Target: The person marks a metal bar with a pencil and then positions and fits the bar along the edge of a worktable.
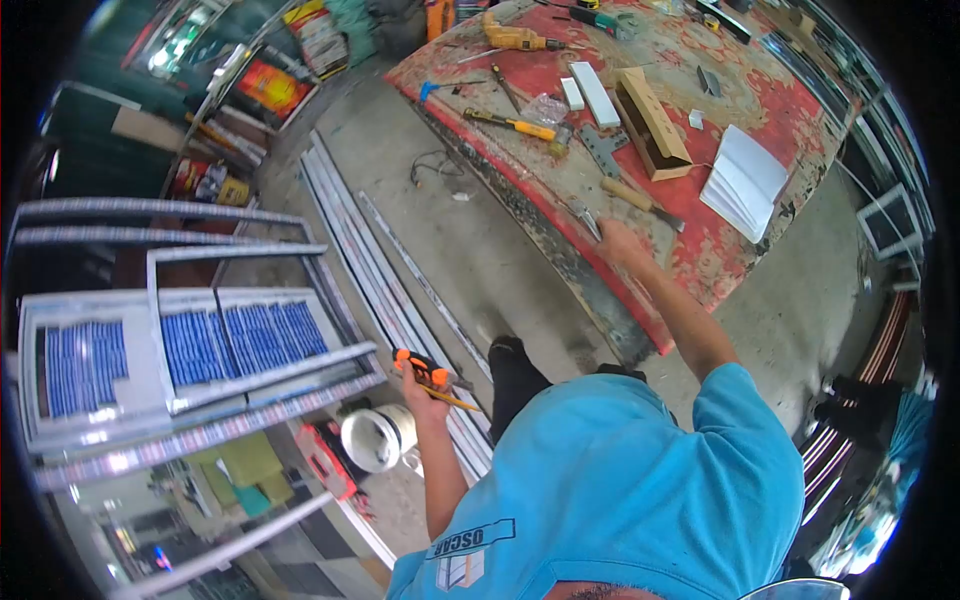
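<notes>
My left hand [427, 402] is closed around an orange-and-black hand tool [412, 362], whose exact kind I cannot make out. A thin yellow stick [455, 401], like a pencil, juts out from the same hand. On the table's near edge, my right hand [618, 243] grips a silver metal tool that looks like pliers [582, 214]. Close by lie a wooden-handled chisel [640, 203], a grey metal plate [603, 150] and a hammer [535, 131] with a yellow-and-black handle.
The red-patterned worktable [700, 270] also bears a yellow drill [515, 36], an open cardboard box [650, 125] and a notebook [745, 185]. Long metal profiles [375, 260] lie on the floor. Window frames [265, 250], a white bucket [372, 440] and a red toolbox [325, 460] stand left.
</notes>
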A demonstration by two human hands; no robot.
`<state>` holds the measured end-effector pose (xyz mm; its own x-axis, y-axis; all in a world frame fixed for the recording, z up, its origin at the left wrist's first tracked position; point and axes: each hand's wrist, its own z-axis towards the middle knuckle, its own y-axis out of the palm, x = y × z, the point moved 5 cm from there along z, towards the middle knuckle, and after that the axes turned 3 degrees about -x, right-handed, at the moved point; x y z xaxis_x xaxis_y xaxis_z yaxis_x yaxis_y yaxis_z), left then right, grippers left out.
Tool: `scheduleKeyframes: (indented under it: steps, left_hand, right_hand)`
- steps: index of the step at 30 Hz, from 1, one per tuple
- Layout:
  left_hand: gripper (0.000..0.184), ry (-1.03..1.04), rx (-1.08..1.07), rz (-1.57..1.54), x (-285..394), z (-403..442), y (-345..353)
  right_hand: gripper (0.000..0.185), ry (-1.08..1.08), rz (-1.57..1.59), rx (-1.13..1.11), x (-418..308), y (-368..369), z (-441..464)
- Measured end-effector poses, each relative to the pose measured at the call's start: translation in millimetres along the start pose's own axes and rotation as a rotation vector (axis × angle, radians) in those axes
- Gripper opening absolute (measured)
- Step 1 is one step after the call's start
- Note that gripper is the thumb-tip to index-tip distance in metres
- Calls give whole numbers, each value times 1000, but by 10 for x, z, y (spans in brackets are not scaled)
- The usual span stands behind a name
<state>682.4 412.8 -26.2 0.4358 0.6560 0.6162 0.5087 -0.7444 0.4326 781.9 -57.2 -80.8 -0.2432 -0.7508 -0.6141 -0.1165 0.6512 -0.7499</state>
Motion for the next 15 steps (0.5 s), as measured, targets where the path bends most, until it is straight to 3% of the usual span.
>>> scheduleKeyframes:
  steps: [2,3,5,9,11,15]
  left_hand:
    - [38,-72,-10,14,169,499,151]
    - [39,-104,112,57,256,721,241]
    - [39,-153,-89,126,453,1354,364]
    - [39,-219,-86,200,905,2053,1027]
    - [36,-297,-310,333,1064,2373,1410]
    - [34,-325,-522,482,1277,2653,2357]
  right_hand:
    - [31,49,-265,86,-191,-112,210]
    - [31,79,-273,87,-178,-68,308]
    - [30,87,-376,173,-202,-46,594]
    - [36,231,-391,193,-440,-89,715]
    - [40,268,-439,311,-486,-14,780]
    - [52,266,-551,350,-549,109,817]
